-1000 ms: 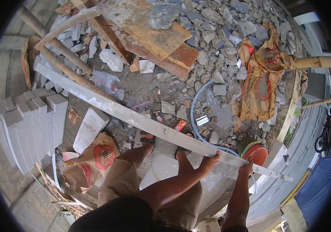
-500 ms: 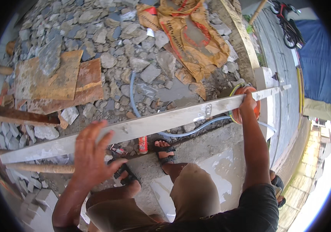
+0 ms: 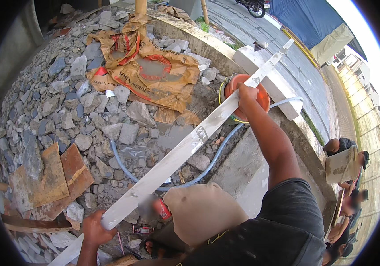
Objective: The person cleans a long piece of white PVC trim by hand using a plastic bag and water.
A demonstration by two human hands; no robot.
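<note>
A long, pale grey straightedge bar runs diagonally across the view, from the lower left up to the far right. My right hand is wrapped round its far part, just in front of an orange bucket. Lower down, my left hand grips the bar near its other end, fingers curled over the edge. Beneath the bar, a light blue hose curves over the rubble and passes by the bucket. Beside my knee lies a red can or tube, partly blurred.
Broken stone rubble covers the ground ahead, with a torn brown paper sack on it. Worn boards lie at left. A low concrete wall borders a paved strip. A motorcycle stands beyond; several people are at far right.
My left hand, open and off the bar before, now grips it. The bar has tilted more steeply, its far end swinging up. My view has turned toward the right.
</note>
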